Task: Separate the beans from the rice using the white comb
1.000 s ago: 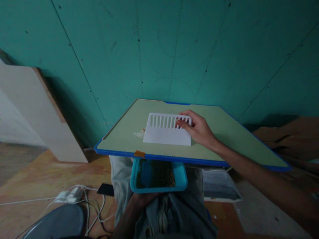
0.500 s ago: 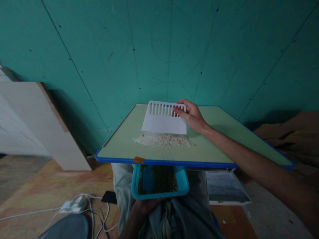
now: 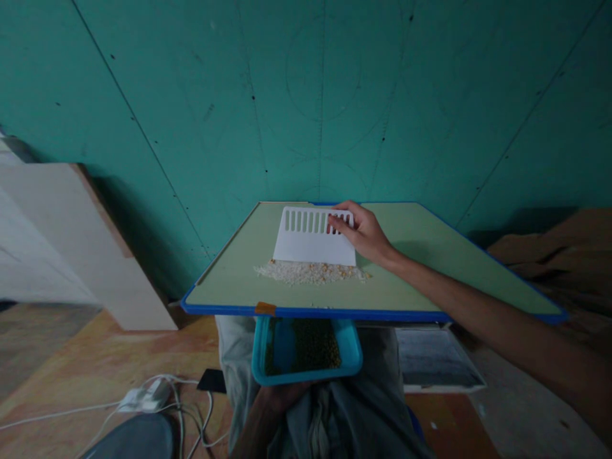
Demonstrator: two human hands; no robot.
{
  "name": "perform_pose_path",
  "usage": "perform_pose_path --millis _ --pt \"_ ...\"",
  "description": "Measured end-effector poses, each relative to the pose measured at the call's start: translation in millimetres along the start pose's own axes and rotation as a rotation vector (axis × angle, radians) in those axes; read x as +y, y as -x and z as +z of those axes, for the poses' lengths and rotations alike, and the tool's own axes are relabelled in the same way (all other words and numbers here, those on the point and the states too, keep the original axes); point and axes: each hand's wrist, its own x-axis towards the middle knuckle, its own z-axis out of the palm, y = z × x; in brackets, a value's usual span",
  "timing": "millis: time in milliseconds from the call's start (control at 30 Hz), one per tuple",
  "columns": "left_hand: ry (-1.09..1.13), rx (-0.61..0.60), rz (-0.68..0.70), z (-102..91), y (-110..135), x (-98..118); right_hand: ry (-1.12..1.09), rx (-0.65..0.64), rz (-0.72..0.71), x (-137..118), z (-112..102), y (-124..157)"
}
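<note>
My right hand (image 3: 363,233) grips the slotted top edge of a white plastic scraper (image 3: 310,245) that stands tilted on a green board with a blue rim (image 3: 411,280). A row of white and yellowish grains (image 3: 310,273) lies just in front of the scraper's lower edge. Below the board's near edge, my left hand (image 3: 277,396) holds a blue tray (image 3: 351,360) from underneath, its fingers mostly hidden. The tray carries dark green grains (image 3: 313,347).
A teal wall (image 3: 306,95) rises right behind the board. A white power strip with cables (image 3: 146,395) lies on the wooden floor at the lower left. A pale slanted panel (image 3: 57,242) leans at the left. A flat grey object (image 3: 435,360) sits under the board at the right.
The scraper was lifted back from the board's middle toward the far edge, uncovering the row of grains. It now rests a little lower behind them. The blue tray stayed put.
</note>
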Motion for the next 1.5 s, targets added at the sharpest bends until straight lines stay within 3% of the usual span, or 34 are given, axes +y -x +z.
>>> perform_pose_path --millis 200,367,500,867,1267,1500 --pt "0.075 0.025 -0.016 -10.9 -2.2 -7.5 -0.033 -0.021 -0.003 -5.8 5.3 5.5" --pt "0.151 0.014 -0.055 -7.0 -4.0 -8.8 -0.071 -0.058 -0.008 -14.3 8.0 9.7" --pt "0.208 0.017 -0.06 -4.6 -3.7 -7.7 -0.043 -0.012 -0.033 -16.3 8.8 11.5" --pt "0.182 0.026 -0.047 -9.6 -2.0 -8.1 0.021 -0.057 -0.063 -22.1 14.2 20.8" --pt "0.322 -0.021 -0.054 8.5 3.2 7.1 0.019 -0.107 -0.058 -23.8 17.5 28.4" --pt "0.239 0.005 -0.023 -1.6 3.6 -0.4 0.005 -0.106 -0.043 -28.2 19.1 31.5"
